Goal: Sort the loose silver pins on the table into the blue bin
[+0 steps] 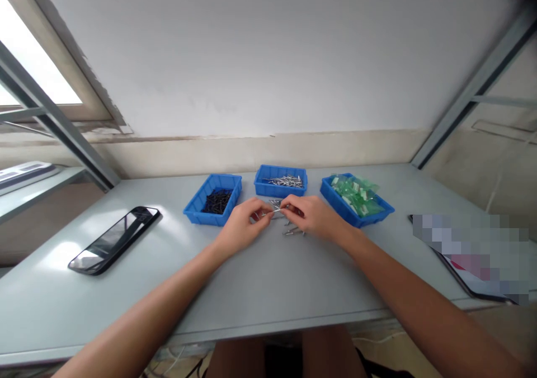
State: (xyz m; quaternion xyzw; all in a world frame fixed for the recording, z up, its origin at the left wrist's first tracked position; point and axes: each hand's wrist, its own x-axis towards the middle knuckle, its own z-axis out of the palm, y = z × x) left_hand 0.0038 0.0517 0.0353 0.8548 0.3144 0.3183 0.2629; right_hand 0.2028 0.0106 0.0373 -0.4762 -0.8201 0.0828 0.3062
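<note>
I have bare left hand point(244, 221) and bare right hand point(314, 213) pinching a thin, silvery metal rod point(277, 210) that bridges their gap.

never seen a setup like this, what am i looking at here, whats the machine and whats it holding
There's no machine here: these are a person's two bare hands. The single picture comes from a camera worn on their head, looking forward and down.

The left hand and right hand appear to pinch a thin silver metal piece between them. More silver metal pieces lie close by on the smooth grey table.

Behind are three blue plastic bins: the left one holds thin dark pieces, the middle one silver ones, the right one green plastic bags.

At far left lies a black, glossy-screened phone; at far right, a flat, dark-edged object, mostly blurred out.
</note>
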